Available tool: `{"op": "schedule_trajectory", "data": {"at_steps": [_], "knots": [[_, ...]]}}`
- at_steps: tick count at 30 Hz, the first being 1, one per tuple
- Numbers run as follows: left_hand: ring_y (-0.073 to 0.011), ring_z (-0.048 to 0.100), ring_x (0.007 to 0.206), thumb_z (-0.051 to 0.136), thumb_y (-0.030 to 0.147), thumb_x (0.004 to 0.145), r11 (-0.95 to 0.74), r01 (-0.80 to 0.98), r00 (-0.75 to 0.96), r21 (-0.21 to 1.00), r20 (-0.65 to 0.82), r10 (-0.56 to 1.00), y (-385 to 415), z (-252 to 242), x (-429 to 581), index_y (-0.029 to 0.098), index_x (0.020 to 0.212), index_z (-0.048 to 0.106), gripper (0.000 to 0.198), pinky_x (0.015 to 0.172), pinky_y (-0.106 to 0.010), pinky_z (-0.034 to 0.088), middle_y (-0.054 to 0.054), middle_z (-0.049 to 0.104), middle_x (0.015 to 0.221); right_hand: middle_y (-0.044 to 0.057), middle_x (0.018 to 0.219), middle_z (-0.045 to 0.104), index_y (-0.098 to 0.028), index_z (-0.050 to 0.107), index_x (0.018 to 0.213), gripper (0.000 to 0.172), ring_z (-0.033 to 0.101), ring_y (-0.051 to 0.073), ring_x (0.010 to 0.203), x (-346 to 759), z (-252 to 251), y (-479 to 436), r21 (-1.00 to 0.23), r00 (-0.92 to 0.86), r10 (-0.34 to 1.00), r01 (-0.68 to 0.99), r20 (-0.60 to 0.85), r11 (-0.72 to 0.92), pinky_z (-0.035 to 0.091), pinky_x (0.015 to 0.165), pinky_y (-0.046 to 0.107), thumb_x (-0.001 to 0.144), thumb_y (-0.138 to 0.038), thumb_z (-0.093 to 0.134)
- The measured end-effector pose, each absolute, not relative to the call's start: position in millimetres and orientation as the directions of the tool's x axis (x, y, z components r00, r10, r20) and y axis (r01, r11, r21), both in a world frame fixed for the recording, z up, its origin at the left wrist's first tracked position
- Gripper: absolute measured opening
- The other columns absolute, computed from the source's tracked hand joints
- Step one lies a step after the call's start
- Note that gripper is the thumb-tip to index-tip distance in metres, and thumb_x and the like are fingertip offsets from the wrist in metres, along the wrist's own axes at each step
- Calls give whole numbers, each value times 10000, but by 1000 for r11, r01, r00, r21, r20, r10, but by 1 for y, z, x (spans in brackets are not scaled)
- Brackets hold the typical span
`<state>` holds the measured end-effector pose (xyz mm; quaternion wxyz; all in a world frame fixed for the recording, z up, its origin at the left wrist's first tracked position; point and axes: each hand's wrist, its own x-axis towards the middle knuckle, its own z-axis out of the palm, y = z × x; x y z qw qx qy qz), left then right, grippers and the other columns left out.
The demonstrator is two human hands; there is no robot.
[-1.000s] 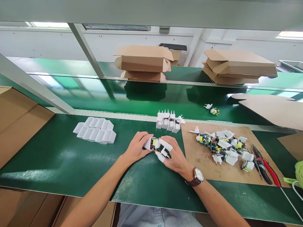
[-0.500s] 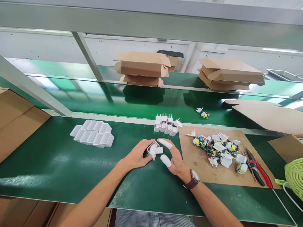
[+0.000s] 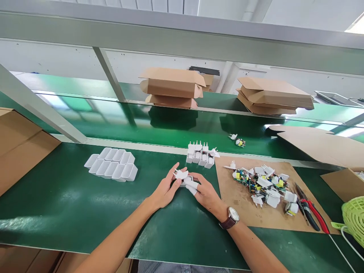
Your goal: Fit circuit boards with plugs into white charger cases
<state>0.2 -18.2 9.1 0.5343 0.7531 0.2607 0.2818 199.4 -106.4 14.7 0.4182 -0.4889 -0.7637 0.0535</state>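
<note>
A white power adapter [image 3: 181, 174] is between my two hands above the green bench, its two-pin plug part pointing up and to the left. My left hand [image 3: 165, 190] holds it from the left, thumb and fingers around the plug end. My right hand [image 3: 209, 196], with white finger cots on thumb and index finger, closes on its casing from the right. The fingers hide much of the casing. Behind the hands stands a row of white adapters [image 3: 200, 157], pins up. Empty white casings [image 3: 112, 167] are grouped to the left.
On the right, a brown cardboard sheet [image 3: 231, 193] carries a pile of circuit boards with plugs [image 3: 263, 182]. Red-and-black pliers [image 3: 309, 208] and a green basket [image 3: 354, 212] are farther right. Another board [image 3: 240, 142] lies behind. Folded cartons [image 3: 173, 83] sit on the back shelf.
My right hand has moved in from beside the adapter and closed on its casing. The plug part has turned, its pins now showing up and to the left beside my left fingers.
</note>
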Motion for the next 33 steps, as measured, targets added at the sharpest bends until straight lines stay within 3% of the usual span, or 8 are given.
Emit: {"op": "schedule_trajectory", "data": {"at_steps": [5, 11, 16, 19, 23, 28, 33], "knots": [[-279, 476, 1447, 457, 485, 1039, -327, -26, 696, 945, 252, 672, -18, 6, -1, 282, 1631, 79, 731, 1205, -539, 375, -159, 444, 1590, 101, 1253, 641, -272, 640, 1271, 322, 686, 196, 1068, 199, 18, -108, -557, -73, 794, 674, 603, 485, 630, 897, 346, 986, -137, 577], [-291, 509, 1418, 414, 549, 1037, -330, -16, 693, 944, 249, 677, -19, 7, -1, 312, 1627, 68, 723, 1156, -546, 430, -158, 481, 1566, 97, 1171, 676, -265, 651, 1230, 308, 687, 210, 1046, 198, 10, -104, -542, -154, 823, 684, 547, 489, 635, 842, 362, 967, -125, 572], [-317, 571, 1344, 489, 649, 970, -540, -68, 651, 839, 448, 612, -15, 6, -2, 251, 1623, 143, 840, 1071, -521, 501, -201, 540, 1500, 120, 1214, 658, -241, 642, 1168, 288, 667, 228, 1100, 200, 8, -108, -495, -132, 786, 711, 603, 499, 632, 846, 378, 948, -83, 546], [-261, 659, 1186, 535, 516, 1002, -641, -23, 583, 767, 531, 615, -16, 8, 0, 239, 1568, 311, 669, 959, -435, 564, -175, 630, 1389, 121, 1188, 669, -228, 634, 1160, 245, 682, 227, 1038, 199, 10, -110, -507, -162, 817, 713, 554, 485, 634, 819, 374, 964, -107, 550], [-172, 699, 951, 460, 308, 1045, -592, 114, 527, 798, 457, 717, -18, 12, 3, 221, 1224, 629, 261, 858, -326, 580, -82, 732, 1098, 126, 1157, 674, -220, 570, 1268, 270, 676, 239, 1028, 195, 15, -108, -529, -145, 837, 715, 527, 457, 633, 843, 401, 1002, -176, 544], [-147, 671, 745, 490, 381, 1018, -427, 142, 491, 893, 311, 814, -17, 17, 6, 204, 995, 664, 249, 700, -277, 570, -40, 716, 900, 109, 1143, 661, -245, 555, 1318, 311, 675, 225, 1009, 195, 17, -108, -547, -160, 851, 703, 501, 454, 635, 847, 384, 1011, -196, 537], [-139, 650, 683, 512, 409, 994, -343, 133, 459, 930, 249, 853, -17, 16, 9, 201, 925, 646, 257, 643, -264, 562, -22, 694, 824, 140, 1176, 651, -236, 577, 1283, 324, 664, 262, 1022, 195, 14, -110, -422, -208, 855, 799, 476, 429, 644, 768, 399, 976, -138, 540]]}}
